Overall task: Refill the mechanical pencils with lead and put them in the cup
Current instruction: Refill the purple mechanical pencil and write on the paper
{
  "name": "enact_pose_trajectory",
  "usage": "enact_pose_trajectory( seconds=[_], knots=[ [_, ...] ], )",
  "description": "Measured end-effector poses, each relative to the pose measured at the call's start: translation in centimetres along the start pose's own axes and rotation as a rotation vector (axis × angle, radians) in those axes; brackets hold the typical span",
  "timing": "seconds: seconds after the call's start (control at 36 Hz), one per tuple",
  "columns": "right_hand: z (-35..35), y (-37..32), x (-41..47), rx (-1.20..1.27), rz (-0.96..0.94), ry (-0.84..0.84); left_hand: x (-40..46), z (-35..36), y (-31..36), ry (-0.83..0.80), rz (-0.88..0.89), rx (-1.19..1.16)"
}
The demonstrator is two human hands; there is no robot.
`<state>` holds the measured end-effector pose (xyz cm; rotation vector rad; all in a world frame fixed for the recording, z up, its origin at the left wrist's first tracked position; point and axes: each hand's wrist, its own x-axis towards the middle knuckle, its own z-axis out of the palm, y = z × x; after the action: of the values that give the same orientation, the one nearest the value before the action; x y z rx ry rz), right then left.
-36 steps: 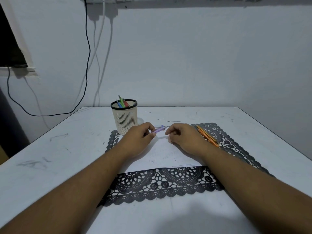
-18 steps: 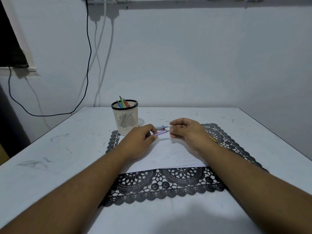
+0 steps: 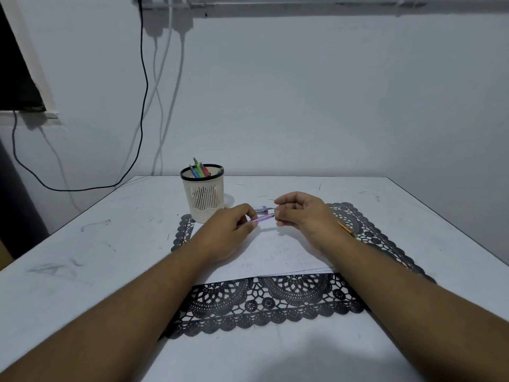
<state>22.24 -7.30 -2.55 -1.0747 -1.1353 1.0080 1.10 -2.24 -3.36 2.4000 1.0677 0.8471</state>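
Over white paper (image 3: 264, 252), left hand (image 3: 228, 230) holding purple pencil (image 3: 261, 218), faint unreadable scribbles

One head-worn view looks forward and down across the desk (image 3: 303, 354) toward the wall (image 3: 330, 106), forearms close below.

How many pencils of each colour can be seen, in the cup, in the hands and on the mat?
Blue, in the cup: 1
Green, in the cup: 1
Red, in the cup: 1
Purple, held by the left hand: 1
Orange, on the mat: 1
Total: 5
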Motion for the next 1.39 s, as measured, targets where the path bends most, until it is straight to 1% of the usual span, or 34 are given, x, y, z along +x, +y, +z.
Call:
enact_pose_trajectory(
  seconds=[0.06,0.14,0.19,0.31,0.44,0.56,0.64,0.72,0.78,0.89,0.94,1.06,1.17,1.25,1.39],
  knots=[
    [0.1,-0.1,-0.1,0.059,0.001,0.007,-0.1,0.0,0.1,0.003,0.008,-0.029],
    [0.6,-0.2,-0.4,0.224,0.021,-0.023,-0.1,0.1,0.4,0.027,0.028,-0.112],
    [1.0,-0.3,-0.6,0.267,0.028,-0.039,-0.1,0.2,0.7,0.034,0.044,-0.159],
    [1.7,-0.5,-0.9,0.277,-0.014,-0.001,-0.2,0.2,1.2,-0.021,0.062,-0.232],
    [2.0,-1.4,-0.9,0.191,-0.148,0.072,-0.2,0.2,1.1,-0.017,0.038,-0.194],
    [2.3,-2.0,-1.0,0.159,-0.236,-0.016,-0.4,0.5,1.5,-0.026,0.034,-0.191],
    [3.2,-2.2,-1.6,0.200,-0.237,-0.057,-0.3,0.4,1.8,-0.038,0.061,-0.150],
    [4.1,-2.5,-2.1,0.242,-0.232,-0.061,-0.1,0.3,1.6,-0.106,0.065,-0.225],
    [4.4,-2.6,-2.3,0.314,-0.213,-0.063,-0.1,0.5,1.4,-0.115,0.076,-0.252],
    [4.5,-3.2,-2.5,0.521,-0.209,-0.124,-0.2,0.4,1.3,-0.058,0.096,-0.259],
    [4.4,-3.4,-2.3,0.574,-0.225,-0.123,-0.1,0.2,1.3,-0.024,0.081,-0.265],
    [3.9,-3.5,-2.1,0.638,-0.221,-0.117,-0.1,0.2,1.1,-0.021,0.055,-0.276],
    [3.7,-3.7,-2.0,0.707,-0.194,-0.086,-0.2,0.1,1.2,-0.068,0.006,-0.393],
    [3.3,-4.0,-1.9,0.739,-0.168,-0.063,-0.4,0.1,1.4,-0.067,0.004,-0.427],
    [2.9,-4.2,-1.9,0.769,-0.176,-0.095,-0.4,0.0,1.7,-0.059,0.002,-0.481]
  ],
)
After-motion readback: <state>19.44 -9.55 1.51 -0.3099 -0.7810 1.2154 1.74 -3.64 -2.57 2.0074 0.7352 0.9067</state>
